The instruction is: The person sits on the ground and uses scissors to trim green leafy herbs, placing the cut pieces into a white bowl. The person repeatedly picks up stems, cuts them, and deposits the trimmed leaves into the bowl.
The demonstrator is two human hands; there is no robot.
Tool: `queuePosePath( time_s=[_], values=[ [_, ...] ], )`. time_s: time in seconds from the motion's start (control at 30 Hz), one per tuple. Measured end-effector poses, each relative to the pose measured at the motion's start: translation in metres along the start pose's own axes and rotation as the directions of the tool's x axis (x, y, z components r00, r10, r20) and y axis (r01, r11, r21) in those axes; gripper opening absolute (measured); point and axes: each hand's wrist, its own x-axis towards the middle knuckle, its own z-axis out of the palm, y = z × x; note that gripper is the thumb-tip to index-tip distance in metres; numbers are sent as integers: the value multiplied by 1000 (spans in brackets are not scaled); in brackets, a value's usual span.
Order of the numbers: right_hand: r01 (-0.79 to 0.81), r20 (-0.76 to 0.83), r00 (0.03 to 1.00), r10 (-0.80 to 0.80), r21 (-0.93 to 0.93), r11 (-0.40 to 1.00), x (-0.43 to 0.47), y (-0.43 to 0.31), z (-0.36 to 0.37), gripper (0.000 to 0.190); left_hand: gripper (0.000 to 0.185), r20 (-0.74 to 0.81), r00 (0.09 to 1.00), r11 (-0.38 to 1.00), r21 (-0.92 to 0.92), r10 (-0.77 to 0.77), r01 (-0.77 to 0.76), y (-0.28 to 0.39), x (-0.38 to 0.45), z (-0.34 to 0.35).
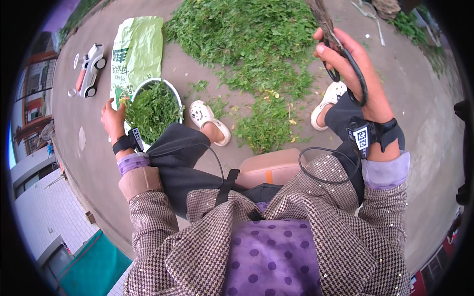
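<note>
My right hand is closed around the black handles of a pair of scissors, raised at the upper right. The dark, soiled blades point up to the frame's top edge. My left hand is at the left rim of a round, white-rimmed container heaped with cut leafy greens. Its fingertips touch or nearly touch stems at the heap's edge; whether they grip any cannot be made out. A large pile of loose greens spreads on the ground ahead, with a smaller scatter between my feet.
A green and white printed plastic sack lies flat beneath and beyond the container. Farther left stands a white toy car. My white clogs flank the scattered greens. A pinkish padded seat shows under me. Cables run from both wrist devices.
</note>
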Motion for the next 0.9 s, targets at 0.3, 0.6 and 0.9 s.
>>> queuePosePath(
  time_s=[0.3, 0.6, 0.9],
  values=[
    [-193, -202, 953, 225, 168, 967, -19, -36, -2, 23, 33, 514, 731, 820, -561, 449, -109, 166, -26, 173],
    [-370, -28, 928, 372, 67, 927, -11, -26, -26, 36, 46, 566, 684, 873, -431, 460, -230, 233, -113, 324],
    [-398, -170, 894, 414, 122, 909, -13, -42, 11, 28, 19, 776, 390, 797, -585, 496, 151, 247, -69, 234]
  ],
)
